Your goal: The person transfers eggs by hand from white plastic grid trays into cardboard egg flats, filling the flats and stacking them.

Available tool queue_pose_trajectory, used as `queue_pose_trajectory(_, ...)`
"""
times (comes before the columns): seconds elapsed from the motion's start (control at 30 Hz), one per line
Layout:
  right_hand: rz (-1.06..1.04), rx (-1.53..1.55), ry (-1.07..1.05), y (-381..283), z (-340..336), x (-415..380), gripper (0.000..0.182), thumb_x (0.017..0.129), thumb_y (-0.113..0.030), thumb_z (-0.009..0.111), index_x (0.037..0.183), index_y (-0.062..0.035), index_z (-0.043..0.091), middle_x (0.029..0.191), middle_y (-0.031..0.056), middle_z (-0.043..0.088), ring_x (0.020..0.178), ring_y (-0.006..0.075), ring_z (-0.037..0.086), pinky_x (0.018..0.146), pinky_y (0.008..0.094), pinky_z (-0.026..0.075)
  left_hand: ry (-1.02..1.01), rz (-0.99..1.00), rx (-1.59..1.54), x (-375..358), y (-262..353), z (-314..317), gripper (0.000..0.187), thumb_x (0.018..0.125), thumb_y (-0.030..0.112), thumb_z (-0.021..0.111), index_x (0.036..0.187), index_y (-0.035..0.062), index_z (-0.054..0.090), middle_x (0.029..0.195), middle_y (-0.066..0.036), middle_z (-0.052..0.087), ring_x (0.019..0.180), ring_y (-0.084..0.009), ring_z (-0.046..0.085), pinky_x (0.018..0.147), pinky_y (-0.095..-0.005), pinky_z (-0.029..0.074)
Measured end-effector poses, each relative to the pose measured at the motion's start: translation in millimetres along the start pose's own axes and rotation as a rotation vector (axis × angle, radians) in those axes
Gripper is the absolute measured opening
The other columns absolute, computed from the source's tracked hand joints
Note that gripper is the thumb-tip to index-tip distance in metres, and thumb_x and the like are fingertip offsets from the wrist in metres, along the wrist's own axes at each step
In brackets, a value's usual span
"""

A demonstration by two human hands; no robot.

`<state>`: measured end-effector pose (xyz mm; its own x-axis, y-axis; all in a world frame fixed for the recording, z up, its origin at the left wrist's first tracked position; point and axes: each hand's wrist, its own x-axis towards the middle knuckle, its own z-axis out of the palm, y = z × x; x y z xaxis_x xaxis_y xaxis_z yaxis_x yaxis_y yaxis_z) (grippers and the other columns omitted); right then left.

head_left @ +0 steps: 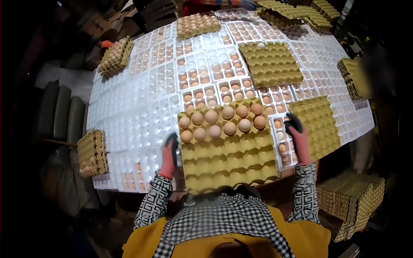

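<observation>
In front of me a yellow egg tray lies on white packs, with eggs filling its two far rows and bare cups nearer to me. My left hand, in a pink and black glove, is beside the tray's left edge, fingers stretched out and nothing seen in them. Right of the tray, my right hand hovers over a white egg pack that holds several eggs. Its black-coated fingers are apart and slightly bent, with no egg visible between them. Another yellow egg tray lies just beyond that hand.
White plastic egg packs cover the table, many holding eggs. Filled trays stand at the back, with another stack at the left. A yellow tray lies ahead. Stacked trays stand low at the right. A co-worker's gloved hand shows at the far edge.
</observation>
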<state>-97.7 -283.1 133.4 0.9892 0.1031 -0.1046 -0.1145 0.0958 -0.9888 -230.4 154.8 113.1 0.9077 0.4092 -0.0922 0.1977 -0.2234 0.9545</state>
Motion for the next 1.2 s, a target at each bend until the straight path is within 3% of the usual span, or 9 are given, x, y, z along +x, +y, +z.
queue_pose_trajectory(0.17,-0.318,-1.403,-0.398,-55,69,11,0.061,0.075,-0.026,0.075,0.131,-0.0137,0.055,0.121,0.0170,0.057,0.108,0.0316,0.058,0.091,0.0456,0.046,-0.163,0.520,0.394,49,133,37,0.051,0.077,0.018,0.074,0.126,0.0076,0.063,0.118,-0.013,0.066,0.112,-0.0293,0.061,0.104,-0.0403,0.044)
queue_pose_trajectory(0.3,-0.331,-1.127,-0.386,-65,57,19,0.062,0.070,-0.025,0.079,0.126,-0.0113,0.055,0.113,0.0119,0.058,0.104,0.0283,0.058,0.085,0.0404,0.047,-0.561,0.762,0.998,88,136,108,0.063,0.074,0.026,0.076,0.132,0.0120,0.057,0.124,-0.013,0.064,0.111,-0.0310,0.061,0.098,-0.0393,0.048)
queue_pose_trajectory(0.43,-0.018,0.268,-0.249,-71,28,17,0.065,0.072,-0.013,0.071,0.132,-0.0003,0.050,0.130,0.0079,0.055,0.114,0.0193,0.058,0.097,0.0326,0.049,-0.600,0.654,0.705,96,144,104,0.051,0.080,0.024,0.069,0.127,0.0090,0.058,0.112,-0.012,0.066,0.103,-0.0264,0.064,0.091,-0.0384,0.051)
queue_pose_trajectory(0.5,-0.050,0.121,-0.284,-86,39,27,0.066,0.074,-0.013,0.067,0.136,-0.0033,0.049,0.130,0.0095,0.055,0.111,0.0217,0.060,0.095,0.0312,0.050,-0.498,0.057,-0.198,98,145,89,0.035,0.082,0.016,0.067,0.114,0.0014,0.063,0.103,-0.006,0.065,0.095,-0.0141,0.062,0.084,-0.0292,0.053)
queue_pose_trajectory(0.63,-0.367,-1.656,-0.380,-69,94,57,0.059,0.074,-0.036,0.076,0.126,-0.0154,0.058,0.109,0.0132,0.062,0.096,0.0250,0.065,0.080,0.0402,0.053,-0.623,0.372,0.288,125,160,104,0.038,0.082,0.025,0.070,0.112,0.0029,0.063,0.106,-0.006,0.064,0.095,-0.0170,0.064,0.085,-0.0307,0.053)
queue_pose_trajectory(0.8,-0.380,-0.762,-0.263,-58,48,63,0.065,0.071,-0.034,0.079,0.128,-0.0080,0.060,0.105,0.0106,0.068,0.087,0.0190,0.065,0.073,0.0308,0.052,-0.824,0.692,1.258,117,172,158,0.046,0.078,0.043,0.074,0.106,0.0067,0.067,0.112,-0.012,0.059,0.101,-0.0297,0.063,0.083,-0.0428,0.051)
queue_pose_trajectory(0.97,-0.049,0.218,-0.275,-107,49,34,0.060,0.081,-0.006,0.066,0.139,-0.0053,0.051,0.119,0.0104,0.063,0.077,0.0128,0.064,0.057,0.0255,0.050,-0.799,0.140,-0.022,126,150,106,0.054,0.085,0.029,0.067,0.131,0.0027,0.058,0.120,-0.010,0.064,0.086,-0.0167,0.063,0.076,-0.0320,0.052)
queue_pose_trajectory(1.1,-0.369,-0.665,-0.467,-89,73,35,0.055,0.082,-0.014,0.072,0.134,-0.0161,0.056,0.124,0.0118,0.060,0.092,0.0197,0.067,0.070,0.0316,0.055,-0.744,-0.037,-0.498,97,163,56,0.059,0.084,0.022,0.067,0.138,0.0033,0.050,0.126,-0.014,0.059,0.080,-0.0159,0.063,0.069,-0.0265,0.053)
queue_pose_trajectory(1.2,-0.598,-1.409,-0.483,-76,108,19,0.049,0.076,-0.016,0.073,0.123,-0.0200,0.060,0.131,0.0180,0.051,0.096,0.0307,0.064,0.073,0.0368,0.054,-0.749,0.287,0.491,71,173,71,0.047,0.083,0.027,0.071,0.120,-0.0011,0.061,0.117,-0.013,0.059,0.077,-0.0195,0.063,0.069,-0.0268,0.055)
